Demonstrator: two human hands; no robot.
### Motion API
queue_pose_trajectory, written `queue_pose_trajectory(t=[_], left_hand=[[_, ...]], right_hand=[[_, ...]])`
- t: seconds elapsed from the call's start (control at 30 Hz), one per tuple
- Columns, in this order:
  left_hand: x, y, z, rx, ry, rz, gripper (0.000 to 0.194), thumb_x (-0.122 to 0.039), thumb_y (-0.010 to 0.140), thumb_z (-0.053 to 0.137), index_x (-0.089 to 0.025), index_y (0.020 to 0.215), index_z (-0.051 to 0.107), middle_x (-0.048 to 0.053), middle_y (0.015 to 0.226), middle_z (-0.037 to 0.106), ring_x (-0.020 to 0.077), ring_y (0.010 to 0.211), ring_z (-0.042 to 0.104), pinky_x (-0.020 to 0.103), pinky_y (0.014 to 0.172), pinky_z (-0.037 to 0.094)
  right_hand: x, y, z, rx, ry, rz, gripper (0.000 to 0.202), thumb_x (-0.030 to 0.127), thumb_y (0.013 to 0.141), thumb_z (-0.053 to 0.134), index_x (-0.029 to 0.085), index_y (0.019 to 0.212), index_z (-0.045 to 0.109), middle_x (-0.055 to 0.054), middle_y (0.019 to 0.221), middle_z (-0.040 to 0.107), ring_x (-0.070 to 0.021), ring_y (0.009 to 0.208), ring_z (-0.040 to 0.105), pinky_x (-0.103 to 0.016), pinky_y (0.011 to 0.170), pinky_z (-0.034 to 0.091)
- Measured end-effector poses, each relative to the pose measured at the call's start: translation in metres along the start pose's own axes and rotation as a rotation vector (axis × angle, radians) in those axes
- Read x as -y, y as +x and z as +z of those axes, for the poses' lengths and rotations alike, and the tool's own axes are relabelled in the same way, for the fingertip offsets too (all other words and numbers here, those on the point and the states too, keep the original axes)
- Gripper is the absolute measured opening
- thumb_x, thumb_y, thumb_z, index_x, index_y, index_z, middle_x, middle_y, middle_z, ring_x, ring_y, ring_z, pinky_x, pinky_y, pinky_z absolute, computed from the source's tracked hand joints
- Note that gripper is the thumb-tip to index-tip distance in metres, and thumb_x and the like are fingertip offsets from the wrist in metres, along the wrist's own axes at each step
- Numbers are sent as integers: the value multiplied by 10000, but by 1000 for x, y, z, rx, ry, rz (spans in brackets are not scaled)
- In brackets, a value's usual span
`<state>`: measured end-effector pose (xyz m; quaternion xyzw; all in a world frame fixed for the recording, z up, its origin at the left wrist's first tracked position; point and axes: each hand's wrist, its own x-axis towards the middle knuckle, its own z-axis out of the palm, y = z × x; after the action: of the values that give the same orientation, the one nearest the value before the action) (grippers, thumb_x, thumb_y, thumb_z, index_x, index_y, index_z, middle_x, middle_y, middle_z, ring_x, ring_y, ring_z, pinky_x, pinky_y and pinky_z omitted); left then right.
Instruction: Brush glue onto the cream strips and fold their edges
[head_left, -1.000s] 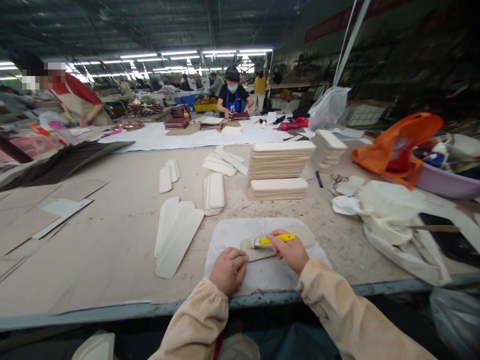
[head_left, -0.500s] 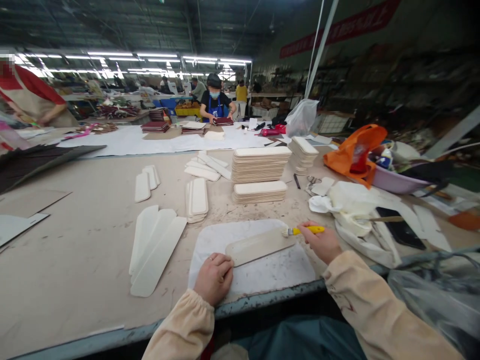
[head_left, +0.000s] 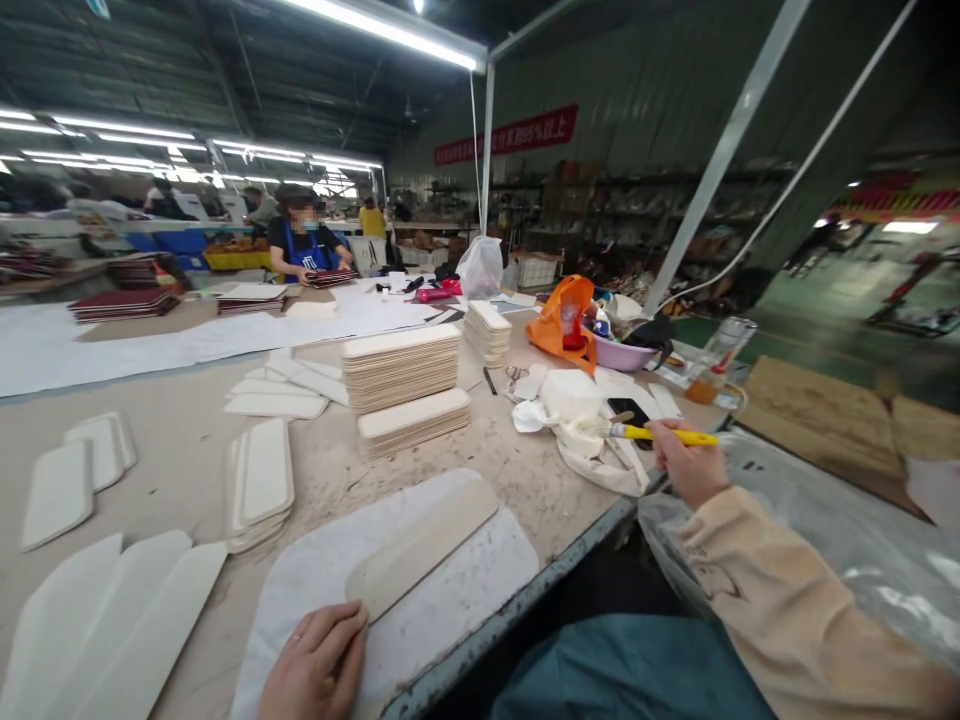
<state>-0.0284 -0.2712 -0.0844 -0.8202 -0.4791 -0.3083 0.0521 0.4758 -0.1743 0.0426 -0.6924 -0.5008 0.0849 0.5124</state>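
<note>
A beige rounded strip (head_left: 427, 540) lies at a slant on a white sheet (head_left: 300, 580) in front of me. At its near-left end, my left hand (head_left: 319, 660) is closed with its fingertips on the strip's edge; the thumb is tucked in beside them. Out to the right, my right hand (head_left: 686, 462) is closed around the yellow handle of a brush (head_left: 637, 433). The bristles are at a pale, wrapped glue-like mass (head_left: 589, 435), and whether they dip into it is hard to tell. A flat stick lies next to the brush.
Stacks of cream strips (head_left: 405, 370) stand beyond the sheet, with looser strips (head_left: 259, 475) to the left. Scissors (head_left: 516, 375), a dark phone (head_left: 628, 408), an orange bag (head_left: 562, 320) and a purple basin (head_left: 622, 353) are at right. A co-worker (head_left: 304, 245) handles dark red pieces across the table.
My right hand has carried the brush off the strip's far end to the pale mass on the right. The view has turned right. My left hand stays at the strip's end.
</note>
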Motion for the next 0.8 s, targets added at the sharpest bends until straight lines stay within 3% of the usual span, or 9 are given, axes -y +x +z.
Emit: queue_pose_trajectory(t=[0.1,0.23,0.47,0.8], left_hand=[[-2,2,-2,-1,7,-4,197,-340,888,525,-221,930,676,56,931,682,193,841,638,300,742,561],[-4,3,-3,5,6,-9,179,-324,885,531,-221,916,674,59,939,676,191,846,637,295,743,560],[-5,3,-2,38,-9,-50,170,-290,879,544,-216,960,674,64,951,667,191,872,636,301,764,558],[-8,3,-3,33,-38,-77,131,-274,876,549,-224,919,662,62,944,658,197,875,623,313,761,546]], right_hand=[[-15,15,0,61,-88,59,400,560,785,522,170,812,610,20,471,515,-125,415,491,-246,450,393],[-24,27,21,118,-202,64,408,553,778,506,173,854,635,10,518,568,-145,457,539,-259,504,400],[-26,45,50,273,-469,91,261,389,807,511,172,844,650,-22,589,619,-192,654,604,-265,601,379],[-22,55,35,232,-368,274,320,435,885,462,169,928,635,-14,642,646,-128,467,581,-269,578,447]])
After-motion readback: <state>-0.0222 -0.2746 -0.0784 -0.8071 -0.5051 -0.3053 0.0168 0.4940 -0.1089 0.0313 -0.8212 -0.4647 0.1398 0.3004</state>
